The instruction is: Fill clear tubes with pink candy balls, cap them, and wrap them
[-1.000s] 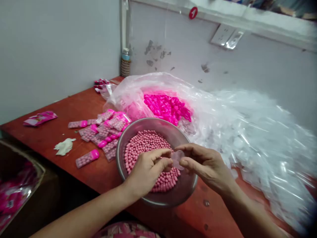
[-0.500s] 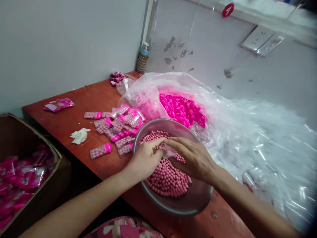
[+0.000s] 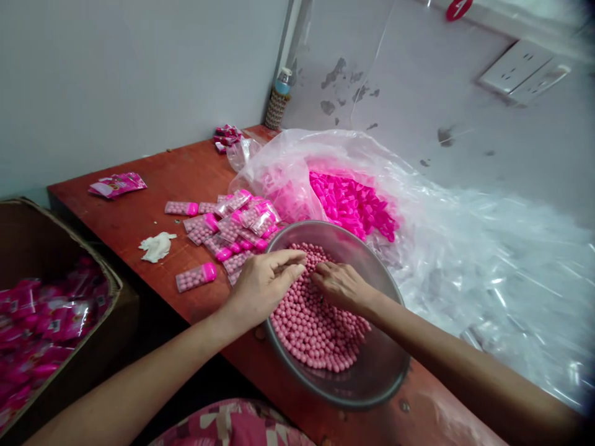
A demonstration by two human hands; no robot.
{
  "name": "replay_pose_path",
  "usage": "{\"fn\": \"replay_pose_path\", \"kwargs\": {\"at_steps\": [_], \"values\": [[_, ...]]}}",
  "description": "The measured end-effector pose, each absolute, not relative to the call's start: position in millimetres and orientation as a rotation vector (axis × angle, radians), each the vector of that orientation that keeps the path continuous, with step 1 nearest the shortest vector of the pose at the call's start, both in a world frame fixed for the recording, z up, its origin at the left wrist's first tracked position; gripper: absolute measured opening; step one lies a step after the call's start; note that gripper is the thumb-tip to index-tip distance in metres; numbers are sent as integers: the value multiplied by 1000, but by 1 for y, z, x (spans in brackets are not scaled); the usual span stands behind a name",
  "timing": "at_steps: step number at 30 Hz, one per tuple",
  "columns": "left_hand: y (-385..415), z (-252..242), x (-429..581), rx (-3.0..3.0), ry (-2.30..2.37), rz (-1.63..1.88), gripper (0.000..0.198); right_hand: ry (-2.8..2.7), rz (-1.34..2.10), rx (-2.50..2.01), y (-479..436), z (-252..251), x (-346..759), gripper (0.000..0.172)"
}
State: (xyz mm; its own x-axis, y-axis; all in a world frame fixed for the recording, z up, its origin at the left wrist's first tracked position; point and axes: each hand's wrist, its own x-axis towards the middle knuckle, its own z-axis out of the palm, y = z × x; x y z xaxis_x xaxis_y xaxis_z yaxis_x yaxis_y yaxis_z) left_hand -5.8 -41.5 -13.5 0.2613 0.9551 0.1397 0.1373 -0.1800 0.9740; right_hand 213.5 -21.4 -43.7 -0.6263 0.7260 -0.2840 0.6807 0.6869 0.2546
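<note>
Many pink beads [image 3: 318, 341] lie heaped in a metal bowl [image 3: 385, 356] on the table [image 3: 106, 220], loose and round, and they look small and light one by one, though a whole scoop would probably carry some weight. They should be hard and rather slippery, apt to roll out from under a pinch, so a single bead would best be taken between thumb and fingertip, and several with the fingers cupped beneath them. The bowl seems stiff and smooth; its rim looks the surest place to hold it. The right hand [image 3: 341, 286] is down in the bowl, its fingers drawn together and their tips at the far part of the heap; whether any beads are caught in it, I cannot tell. The left hand [image 3: 264, 285] is over the bowl's left rim, thumb and forefinger near each other, with most of the beads below and to the right of it; whether something sits in its grasp is hidden. Just left of the bowl is a pile of clear containers [image 3: 230, 226] with pink caps, filled with similar beads; these look light and stiff-walled, perhaps prone to crack under a hard squeeze. One lone container [image 3: 196, 277] lies apart from the pile, untouched by either hand.
</note>
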Motion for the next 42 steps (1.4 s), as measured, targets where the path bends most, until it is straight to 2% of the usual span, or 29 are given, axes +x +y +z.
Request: {"fn": "replay_pose_path", "kwargs": {"at_steps": [3, 6, 11, 14, 16, 18, 21, 24, 32, 34, 37, 38, 40, 42], "values": [[-41, -15, -6, 1538, 1050, 1068, 25, 2636, -7, 1142, -17, -52, 197, 21], [-42, -18, -7, 1521, 1054, 1082, 26, 2739, -335, 1264, -14, -54, 190, 27], [-41, -16, -5, 1515, 1042, 1071, 34, 2592, -1370, 1667, -23, -28, 195, 27], [-40, -10, -1, 1636, 1069, 994, 39, 2429, -2017, 1740, -35, -11, 199, 36], [-39, -6, 4, 1702, 1013, 923, 36, 2375, -2278, 1716, -42, -5, 200, 39], [-37, -4, 9, 1699, 905, 867, 28, 2362, -2378, 1714, -48, -3, 201, 36], [-33, -5, 17, 1556, 781, 828, 22, 2425, -2399, 1740, -52, -2, 204, 34], [-30, -9, 20, 1464, 706, 775, 19, 2569, -2270, 1733, -52, 1, 212, 37], [-21, -8, 21, 1632, 705, 656, 16, 3096, -1355, 1689, -54, 2, 226, 34], [-22, -6, 24, 1689, 726, 678, 17, 3085, -1465, 1649, -55, 2, 229, 35], [-26, -4, 29, 1752, 733, 669, 22, 2941, -1898, 1600, -48, 3, 244, 41], [-28, -4, 30, 1757, 748, 671, 23, 2900, -1946, 1697, -42, 4, 253, 39], [-30, -4, 33, 1759, 776, 676, 25, 2804, -1660, 2187, -21, 4, 280, 32], [-30, -4, 34, 1766, 770, 653, 26, 2518, -986, 2738, 7, 0, 312, 27]]}}
